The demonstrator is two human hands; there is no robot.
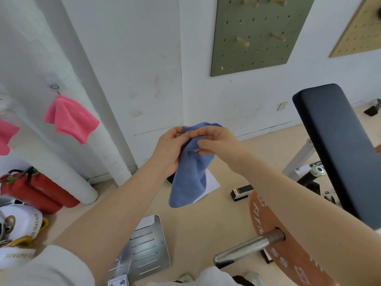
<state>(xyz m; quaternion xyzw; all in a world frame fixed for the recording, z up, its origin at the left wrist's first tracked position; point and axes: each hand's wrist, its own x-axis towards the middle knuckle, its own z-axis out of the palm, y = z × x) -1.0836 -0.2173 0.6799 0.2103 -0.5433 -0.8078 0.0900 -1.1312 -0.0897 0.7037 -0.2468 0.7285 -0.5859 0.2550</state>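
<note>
Hands [170, 150] [219, 142] on limp blue cloth [189, 182]

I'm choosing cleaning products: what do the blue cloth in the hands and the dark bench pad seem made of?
The blue cloth looks like fuzzy textile, likely microfibre: limp drape, matte nap. The bench pad is probably vinyl or faux leather: smooth, dark, faintly shiny.

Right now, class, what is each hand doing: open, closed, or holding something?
Left hand: closed, gripping the top of the blue cloth.
Right hand: closed, pinching the same cloth near its top edge.
</note>
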